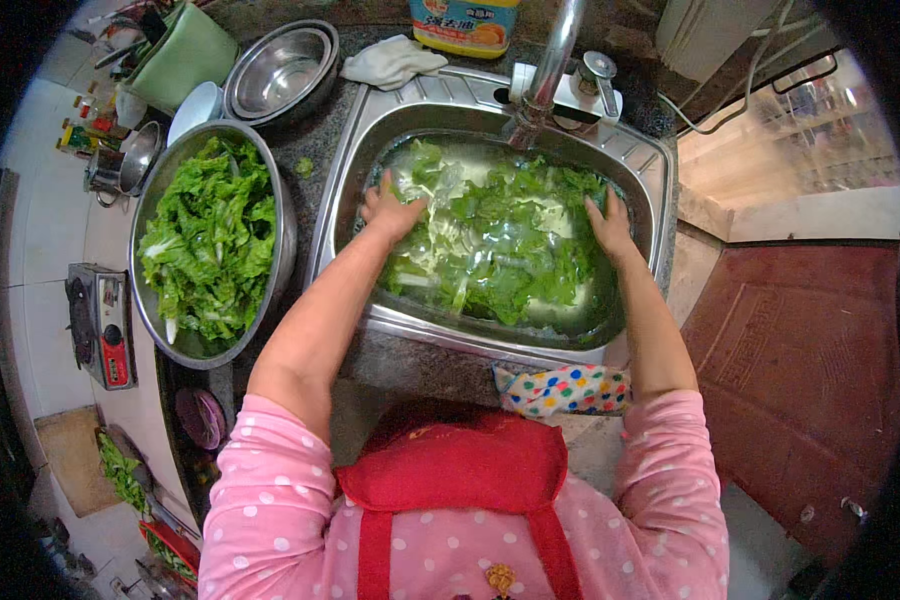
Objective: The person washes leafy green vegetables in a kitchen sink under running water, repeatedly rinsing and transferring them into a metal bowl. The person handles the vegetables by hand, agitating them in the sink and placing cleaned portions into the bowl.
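A stainless steel sink (487, 341) holds water with leafy greens (510, 247) floating across it. At the left end of the water, my left hand (395, 210) has its fingers spread against the edge of the leaves. My right hand (610, 217) is at the opposite end, fingers apart, beside the greens near the sink wall. Neither hand is closed around a leaf. Left of the sink stands a large metal bowl (136, 270) heaped with more wet greens (210, 240). The chrome faucet (551, 67) rises over the sink's far edge.
Nested metal bowls (281, 71), a white cloth (394, 61) and a yellow-blue jug (463, 26) stand behind. A dotted cloth (562, 390) lies along the counter's front edge. A portable gas stove (101, 326) is at the far left, a dark red door (795, 375) at the right.
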Demonstrator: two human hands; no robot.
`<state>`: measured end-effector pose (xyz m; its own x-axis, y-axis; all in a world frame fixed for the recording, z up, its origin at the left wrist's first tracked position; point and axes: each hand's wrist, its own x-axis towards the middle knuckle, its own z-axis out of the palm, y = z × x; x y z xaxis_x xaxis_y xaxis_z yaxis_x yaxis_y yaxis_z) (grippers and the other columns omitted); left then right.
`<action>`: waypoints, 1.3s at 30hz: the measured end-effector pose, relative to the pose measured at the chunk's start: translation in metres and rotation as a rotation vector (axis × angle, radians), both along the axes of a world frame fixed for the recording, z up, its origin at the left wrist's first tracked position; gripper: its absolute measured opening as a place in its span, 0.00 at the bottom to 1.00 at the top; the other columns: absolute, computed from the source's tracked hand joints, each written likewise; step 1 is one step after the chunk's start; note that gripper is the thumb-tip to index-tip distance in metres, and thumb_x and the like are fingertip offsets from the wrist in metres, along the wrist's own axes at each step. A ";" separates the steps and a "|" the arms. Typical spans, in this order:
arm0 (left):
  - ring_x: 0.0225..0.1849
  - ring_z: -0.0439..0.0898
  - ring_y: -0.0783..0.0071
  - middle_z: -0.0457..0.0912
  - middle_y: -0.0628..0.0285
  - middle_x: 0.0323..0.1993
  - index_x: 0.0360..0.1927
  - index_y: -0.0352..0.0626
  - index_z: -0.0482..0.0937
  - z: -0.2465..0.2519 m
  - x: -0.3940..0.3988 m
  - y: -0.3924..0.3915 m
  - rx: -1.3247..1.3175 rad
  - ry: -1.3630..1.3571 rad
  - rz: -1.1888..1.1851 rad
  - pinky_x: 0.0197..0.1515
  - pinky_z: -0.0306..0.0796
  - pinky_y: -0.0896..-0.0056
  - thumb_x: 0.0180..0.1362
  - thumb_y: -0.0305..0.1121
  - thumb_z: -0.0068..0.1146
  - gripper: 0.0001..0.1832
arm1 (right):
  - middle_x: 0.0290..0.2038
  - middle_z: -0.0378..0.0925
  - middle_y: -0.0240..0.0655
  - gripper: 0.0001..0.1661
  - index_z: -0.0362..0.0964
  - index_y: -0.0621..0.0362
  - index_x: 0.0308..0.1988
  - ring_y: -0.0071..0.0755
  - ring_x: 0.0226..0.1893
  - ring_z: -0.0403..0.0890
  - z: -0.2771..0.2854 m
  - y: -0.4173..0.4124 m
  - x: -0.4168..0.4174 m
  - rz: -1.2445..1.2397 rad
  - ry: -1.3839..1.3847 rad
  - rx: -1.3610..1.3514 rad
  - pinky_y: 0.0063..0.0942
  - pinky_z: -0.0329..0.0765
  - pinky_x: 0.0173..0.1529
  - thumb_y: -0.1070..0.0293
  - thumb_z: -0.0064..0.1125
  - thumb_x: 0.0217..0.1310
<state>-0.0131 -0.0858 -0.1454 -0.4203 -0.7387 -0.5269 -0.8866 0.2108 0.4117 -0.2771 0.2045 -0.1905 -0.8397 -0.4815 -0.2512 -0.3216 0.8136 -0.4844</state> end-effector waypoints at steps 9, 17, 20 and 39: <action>0.70 0.50 0.48 0.48 0.48 0.71 0.72 0.57 0.41 -0.037 -0.069 0.038 0.497 0.276 0.120 0.66 0.50 0.40 0.58 0.64 0.43 0.45 | 0.68 0.41 0.56 0.60 0.44 0.59 0.68 0.54 0.70 0.42 0.030 -0.065 0.008 0.250 -0.394 0.178 0.43 0.46 0.70 0.22 0.39 0.52; 0.71 0.50 0.53 0.48 0.48 0.71 0.70 0.43 0.45 -0.044 -0.088 0.061 0.514 0.043 -0.787 0.70 0.46 0.62 0.66 0.56 0.30 0.37 | 0.68 0.45 0.54 0.67 0.43 0.62 0.68 0.49 0.70 0.46 0.049 -0.073 0.031 0.668 -0.613 0.372 0.38 0.48 0.70 0.17 0.38 0.46; 0.71 0.51 0.55 0.49 0.51 0.71 0.70 0.45 0.47 -0.060 -0.076 0.062 0.532 -0.134 -0.998 0.70 0.47 0.61 0.66 0.56 0.28 0.36 | 0.68 0.44 0.53 0.68 0.41 0.61 0.68 0.48 0.70 0.44 0.043 -0.062 0.036 0.856 -0.746 0.444 0.39 0.46 0.70 0.16 0.36 0.45; 0.62 0.67 0.62 0.64 0.55 0.64 0.66 0.49 0.58 -0.003 0.003 0.073 1.080 -0.050 0.007 0.61 0.56 0.41 0.64 0.58 0.31 0.33 | 0.72 0.21 0.39 0.67 0.24 0.38 0.70 0.49 0.71 0.22 0.055 -0.065 0.156 0.123 -1.303 -0.019 0.66 0.33 0.65 0.12 0.31 0.40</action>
